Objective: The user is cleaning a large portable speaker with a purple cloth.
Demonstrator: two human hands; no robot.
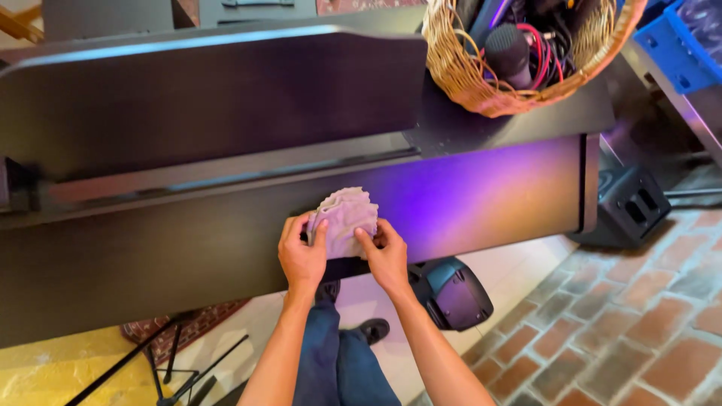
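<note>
- Right now both hands pinch a folded cloth [344, 220] against the closed lid of a dark piano [188, 248], near the lid's front edge and a little right of its middle.
- That cloth is pale grey-lilac, soft and nubbly, folded into several layers whose scalloped edges fan out at the top.
- On one side, the left hand [302, 254] curls around the cloth's left edge, thumb on the face of it and fingers tucked behind, closed on the fabric.
- Opposite, the right hand [386, 254] grips the lower right corner of the cloth, thumb pressed on the front and the other fingers bent under; whether they reach behind the fabric is hard to make out.
- Beneath them, the piano surface is matt, smooth and dark brown-black, with a violet light spreading across its right half.
- Above the lid, a long flat music rest [210, 98] of the same dark finish runs from the left edge to a rounded right corner.
- At the top's right end sits a round woven wicker basket [459, 71], holding a black microphone [508, 53] and tangled red, black and purple cables; its upper part is cut off.
- Below the piano's front edge lie a black wedge speaker [451, 293], a brick floor [639, 331] and a folding stand's thin black legs [165, 361].
- Blue-trousered legs and one dark shoe show between the forearms.
</note>
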